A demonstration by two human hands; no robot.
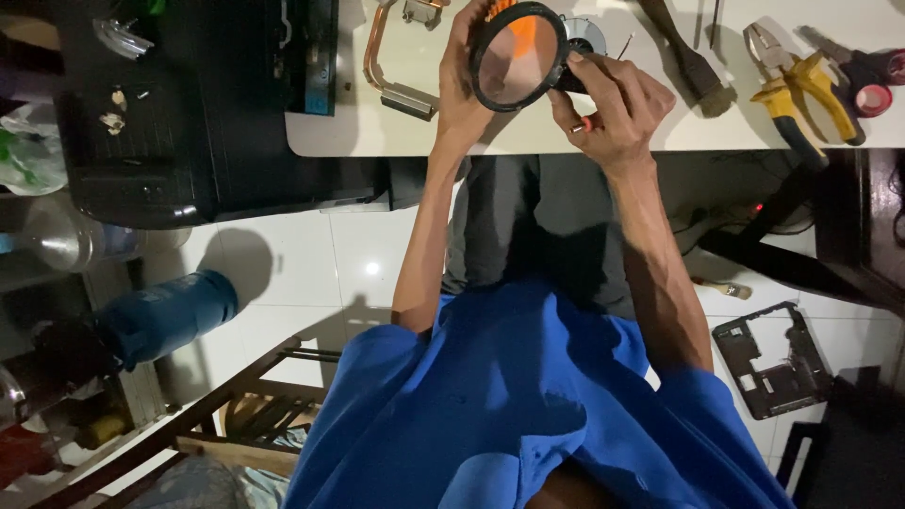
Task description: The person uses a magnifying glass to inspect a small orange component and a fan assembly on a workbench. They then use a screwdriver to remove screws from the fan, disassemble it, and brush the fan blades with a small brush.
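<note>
A bright blue short-sleeved shirt [528, 405] is being worn, its sleeves ending above the elbows. Dark grey trousers [542, 236] are being worn below it. Both forearms are being left bare, and nothing is being worn on the wrists.

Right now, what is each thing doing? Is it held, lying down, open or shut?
Magnifying glass: held up over the table by left hand.
Right hand: pinching a small part behind the glass.
Pliers: lying on the table, untouched.
Brush: lying flat.
Tape roll: lying flat.
</note>
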